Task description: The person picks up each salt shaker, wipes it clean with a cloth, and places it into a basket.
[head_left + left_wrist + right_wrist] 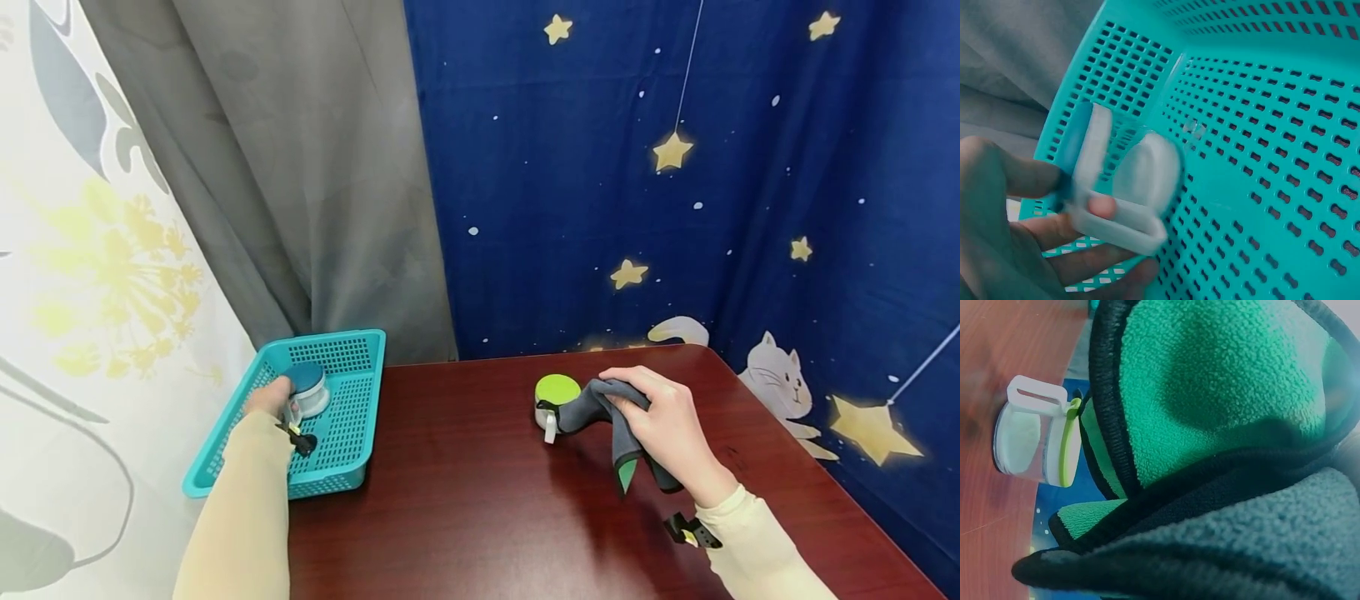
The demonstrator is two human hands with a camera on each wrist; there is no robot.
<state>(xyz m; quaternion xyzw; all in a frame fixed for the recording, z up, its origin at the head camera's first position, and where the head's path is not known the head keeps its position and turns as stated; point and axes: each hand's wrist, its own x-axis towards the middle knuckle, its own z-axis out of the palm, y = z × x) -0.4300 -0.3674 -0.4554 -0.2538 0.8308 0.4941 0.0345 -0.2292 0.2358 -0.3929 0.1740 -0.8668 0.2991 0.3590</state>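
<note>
My left hand (268, 397) reaches into the turquoise basket (375, 417) and grips a small clear jar with a blue lid (306, 377) and a white handle. In the left wrist view the thumb lies on the lid side, and a fingertip shows through the white handle (1119, 226). On the right, my right hand (670, 423) pinches a folded microfibre cloth (583, 406), grey on one face and green on the other, with black edging. It hangs above the table beside a second jar (1038, 440) with a lime-green lid (557, 389) and a white handle.
The basket stands at the left on a dark red-brown wooden table (450, 492). Behind the table hang a grey curtain (315, 167) and a blue curtain with stars (525, 192). The table's right edge runs diagonally beyond my right hand.
</note>
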